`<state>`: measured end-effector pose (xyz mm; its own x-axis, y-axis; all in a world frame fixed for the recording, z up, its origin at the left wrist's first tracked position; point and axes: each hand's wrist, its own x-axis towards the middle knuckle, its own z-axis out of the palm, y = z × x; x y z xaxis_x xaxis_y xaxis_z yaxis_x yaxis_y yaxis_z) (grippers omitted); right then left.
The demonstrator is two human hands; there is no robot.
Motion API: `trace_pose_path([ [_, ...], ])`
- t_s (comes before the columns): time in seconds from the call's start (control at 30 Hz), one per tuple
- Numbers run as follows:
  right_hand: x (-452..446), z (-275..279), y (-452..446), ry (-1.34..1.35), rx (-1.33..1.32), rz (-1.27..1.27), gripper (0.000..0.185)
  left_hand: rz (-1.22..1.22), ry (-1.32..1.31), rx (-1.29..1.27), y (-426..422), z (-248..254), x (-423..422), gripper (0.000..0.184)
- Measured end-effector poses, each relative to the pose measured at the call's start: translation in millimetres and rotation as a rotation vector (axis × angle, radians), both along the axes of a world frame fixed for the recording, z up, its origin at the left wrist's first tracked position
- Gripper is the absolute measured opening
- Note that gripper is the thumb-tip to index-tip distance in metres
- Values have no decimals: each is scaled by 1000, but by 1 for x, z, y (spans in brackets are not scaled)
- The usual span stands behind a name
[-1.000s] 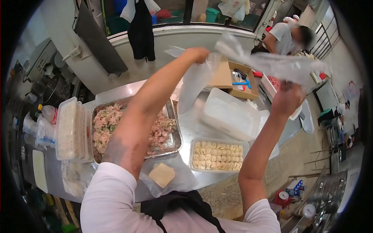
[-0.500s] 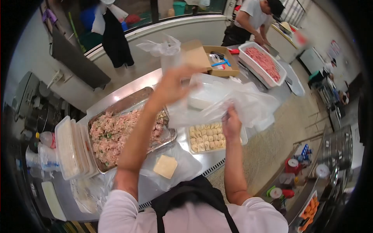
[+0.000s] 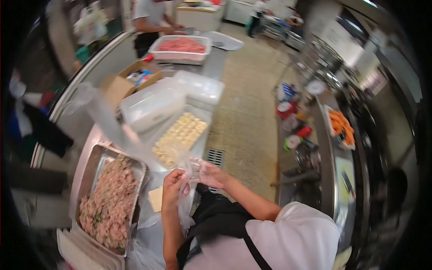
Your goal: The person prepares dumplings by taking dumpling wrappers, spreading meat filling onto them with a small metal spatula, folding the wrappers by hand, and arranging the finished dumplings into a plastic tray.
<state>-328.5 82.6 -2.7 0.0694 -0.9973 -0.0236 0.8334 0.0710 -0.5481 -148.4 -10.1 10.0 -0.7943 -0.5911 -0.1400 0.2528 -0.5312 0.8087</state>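
Observation:
Above the counter's near edge, my left hand point(image 3: 173, 186) is closed on thin clear plastic film point(image 3: 184, 204), which hangs below it. Close against it, my right hand point(image 3: 210, 174) has its fingers stretched out, with filmy plastic over them; whether it is a glove or a bag I cannot tell. Just beyond my hands, rows of folded dumplings point(image 3: 185, 130) sit in a clear tray. A stack of pale square wrappers point(image 3: 155, 199) lies left of my left hand. Farther left is minced meat filling point(image 3: 110, 202) with green bits in a metal tray point(image 3: 85, 168).
Translucent plastic containers point(image 3: 150, 105) stand behind the dumplings, beside an opened cardboard box point(image 3: 114, 92). A white basket point(image 3: 180, 57) of pink meat is farther back, near another person point(image 3: 150, 20). Across the aisle, carrots point(image 3: 342, 127) and scales point(image 3: 316, 87) rest on another counter.
The view has swung right. My hands have come down from over the containers and drawn together near my body. The plastic film that was spread over the dumplings is off the far rows.

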Motion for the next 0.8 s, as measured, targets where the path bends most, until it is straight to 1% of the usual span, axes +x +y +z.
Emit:
trace_pose_path([
  [0.03,4,-1,12,25,21,-46,70,-69,15,7,11,-3,-4,9],
  [0.07,7,-9,22,43,28,-110,70,-96,3,72,23,-4,-7,9],
  [0.1,9,-23,33,88,166,-266,60,-116,-17,137,33,-5,-9,10],
  [0.13,12,-27,45,123,304,-412,51,-178,-32,62,39,-8,-9,12],
  [0.17,13,-29,59,128,307,-444,51,-209,-23,64,47,-10,-12,12],
  [0.23,20,-21,74,598,399,-630,32,-138,-34,127,59,-13,-14,12],
  [0.27,23,-17,82,753,382,-705,24,-143,-29,129,63,-12,-15,12],
  [0.3,28,-12,89,757,387,-711,24,-164,-40,53,67,-11,-17,10],
  [0.33,32,-7,94,848,379,-693,25,-185,-54,-26,71,-11,-17,10],
  [0.37,34,-4,98,940,368,-671,26,-188,-51,-26,73,-19,-21,10],
  [0.4,34,-6,99,941,369,-673,26,-150,-84,-148,74,-34,-26,10],
  [0.43,34,-11,98,1003,314,-691,26,-110,-117,-271,75,-39,-27,13],
  [0.47,33,-15,98,1064,258,-708,26,-110,-117,-272,73,-44,-22,13],
  [0.5,31,-14,99,1062,258,-710,26,12,-117,-211,68,-42,-14,14],
  [0.53,26,-13,100,989,314,-661,28,133,-116,-150,64,-39,-8,16],
  [0.57,21,-11,101,914,370,-611,29,131,-118,-152,61,-35,-3,16],
  [0.6,17,-11,102,911,371,-611,29,177,-133,-160,58,-29,4,17],
  [0.63,12,-11,101,1003,235,-567,37,226,-149,-168,56,-24,8,17],
  [0.67,7,-12,100,1086,95,-515,45,224,-180,-222,55,-21,11,16],
  [0.7,4,-8,97,1074,89,-498,45,240,-195,-221,56,-22,12,16],
  [0.77,-2,7,89,636,138,-471,69,102,-137,-396,56,-22,18,17],
  [0.8,-13,8,84,622,128,-442,69,39,-166,-388,56,-19,22,22],
])
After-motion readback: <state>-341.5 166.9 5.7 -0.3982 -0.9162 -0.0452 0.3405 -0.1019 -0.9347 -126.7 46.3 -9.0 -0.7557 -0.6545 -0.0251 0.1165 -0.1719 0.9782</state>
